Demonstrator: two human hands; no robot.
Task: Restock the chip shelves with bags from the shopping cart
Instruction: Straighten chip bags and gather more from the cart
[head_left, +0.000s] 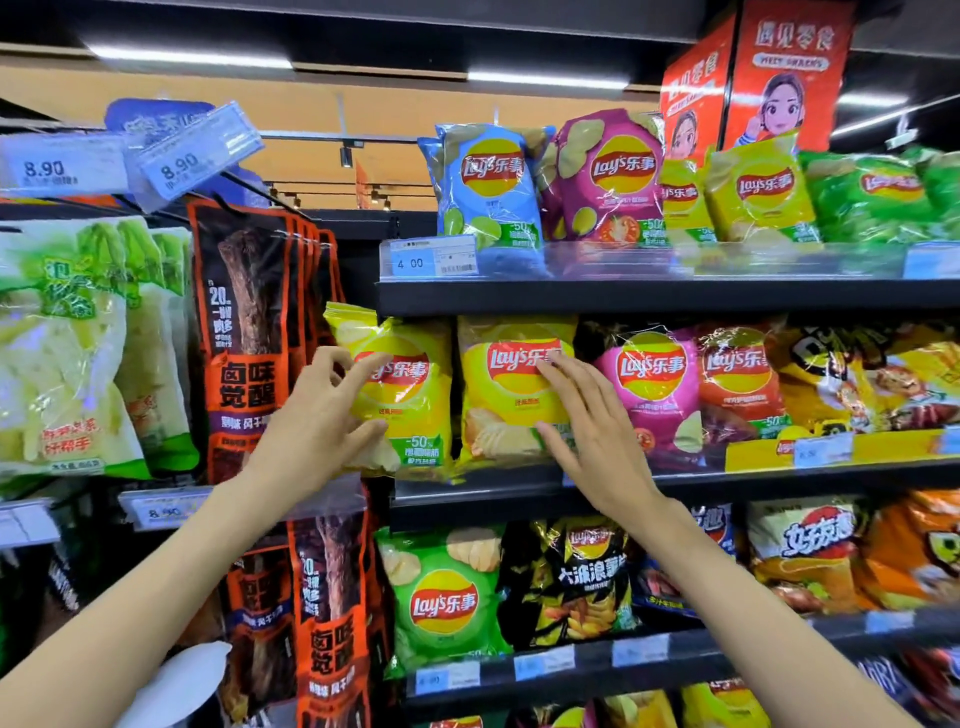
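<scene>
Right now both my hands are up at the middle shelf (675, 475). My left hand (324, 415) has its fingers loosely spread against the front of a yellow-green chip bag (410, 395), index tip on the logo and thumb under its middle, touching more than gripping. My right hand (587, 426) lies flat, fingers straight and apart, pressed on the yellow chip bag (511, 384) just to the right of the first; it holds nothing.

To do this well, I judge I should push each bag back evenly with flat fingers, so it stands upright behind the shelf lip with its face forward, and not squeeze, since the bags are puffed and the chips would crush. The left bag overhangs the shelf's left end and leans toward the hanging orange-black snack packs (249, 332) beyond my left hand, so it wants nudging rightward.

Past my right hand stand a pink chip bag (649, 384) and an orange one; above are blue, purple and yellow bags, below a green bag (441, 597).

The shopping cart is out of view, so I cannot tell how many bags remain. What stands behind the front row is hidden, and the right-hand price tags are blurred.
</scene>
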